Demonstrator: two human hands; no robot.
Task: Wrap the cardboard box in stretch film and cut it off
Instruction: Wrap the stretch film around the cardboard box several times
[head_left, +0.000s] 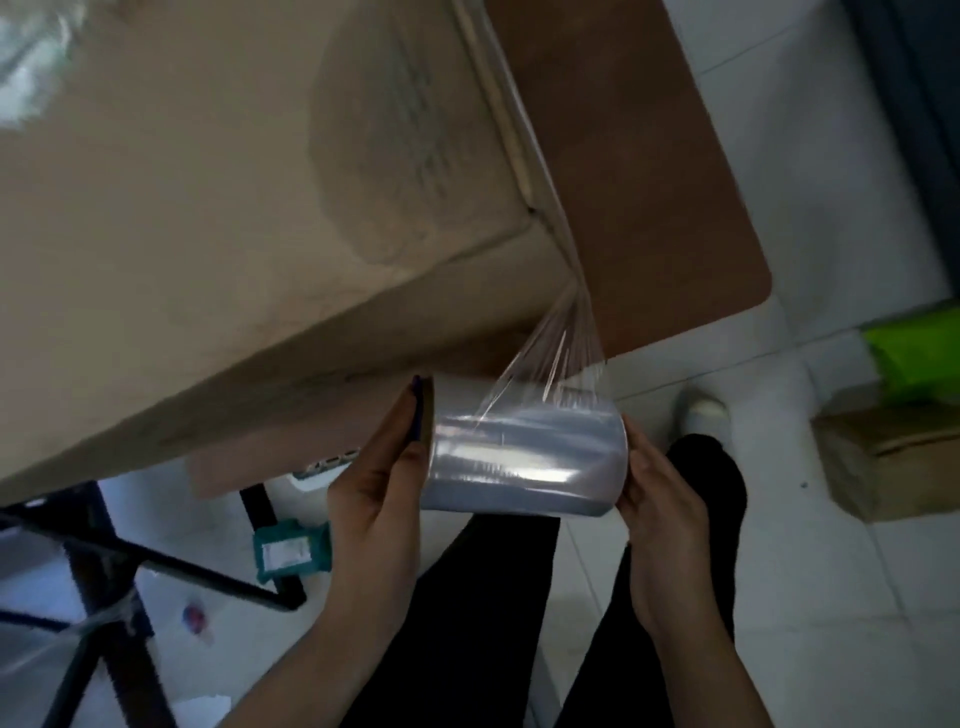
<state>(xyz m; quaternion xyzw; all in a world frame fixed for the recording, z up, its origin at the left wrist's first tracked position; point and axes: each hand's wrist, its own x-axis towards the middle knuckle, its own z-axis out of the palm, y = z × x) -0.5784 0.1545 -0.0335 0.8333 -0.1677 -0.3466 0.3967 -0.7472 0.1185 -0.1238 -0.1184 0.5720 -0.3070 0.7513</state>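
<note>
A large cardboard box (208, 208) fills the upper left and rests on a brown table (649, 182). A roll of clear stretch film (524, 452) lies sideways just below the box's near corner. My left hand (379, 488) presses on the roll's left end and my right hand (660, 499) on its right end. A bunched, taut strand of film (556, 338) runs from the roll up to the box's lower right corner. Film lies over the box's right edge.
The table's rounded corner (753, 291) juts over a white tiled floor. A smaller cardboard box (893, 457) with a green bag (919, 353) stands at the right. Black metal table legs (130, 571) and a teal object (291, 551) are below left. My dark-trousered legs are under the roll.
</note>
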